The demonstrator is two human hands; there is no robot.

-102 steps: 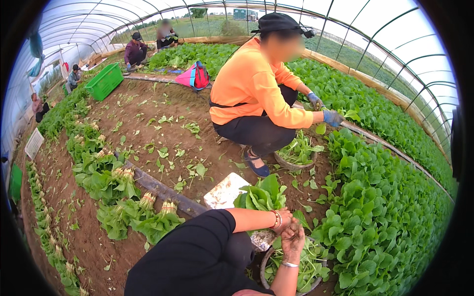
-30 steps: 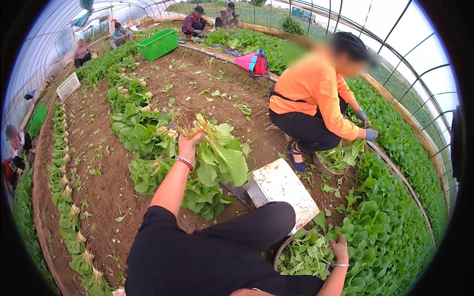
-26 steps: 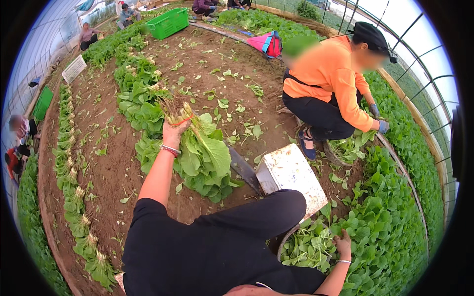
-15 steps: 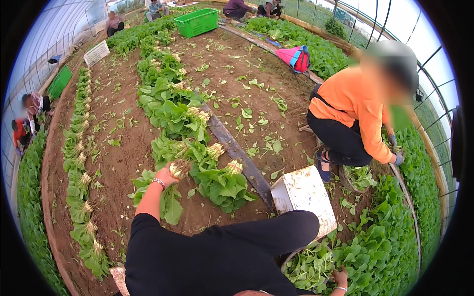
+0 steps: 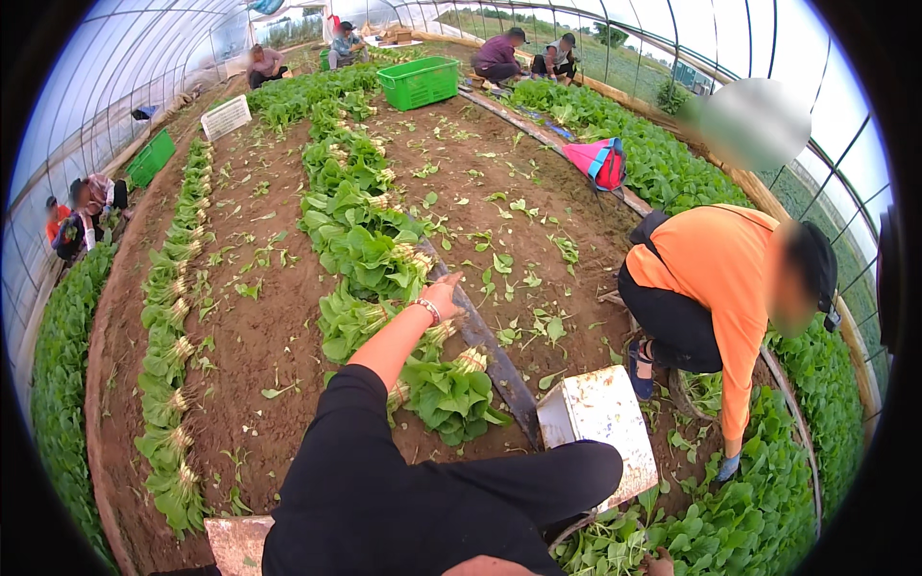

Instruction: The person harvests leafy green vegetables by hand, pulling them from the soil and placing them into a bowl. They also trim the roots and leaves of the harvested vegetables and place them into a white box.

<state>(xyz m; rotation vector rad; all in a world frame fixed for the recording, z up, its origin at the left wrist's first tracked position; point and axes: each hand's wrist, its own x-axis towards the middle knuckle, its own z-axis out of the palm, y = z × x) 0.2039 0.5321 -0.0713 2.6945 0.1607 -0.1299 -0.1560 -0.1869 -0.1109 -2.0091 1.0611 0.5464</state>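
Two hands showed little: the right hand (image 5: 659,563) sat barely visible at the lower edge among growing greens (image 5: 759,518), its grip impossible to tell; the left hand (image 5: 443,294) reached out, fingers loosely open, empty, over bundled leafy greens (image 5: 451,389) lying on bare brown soil (image 5: 259,336). Beyond crouched a person in orange (image 5: 715,288). Farther off stood a green crate (image 5: 419,82) under the arched plastic greenhouse roof (image 5: 125,58).
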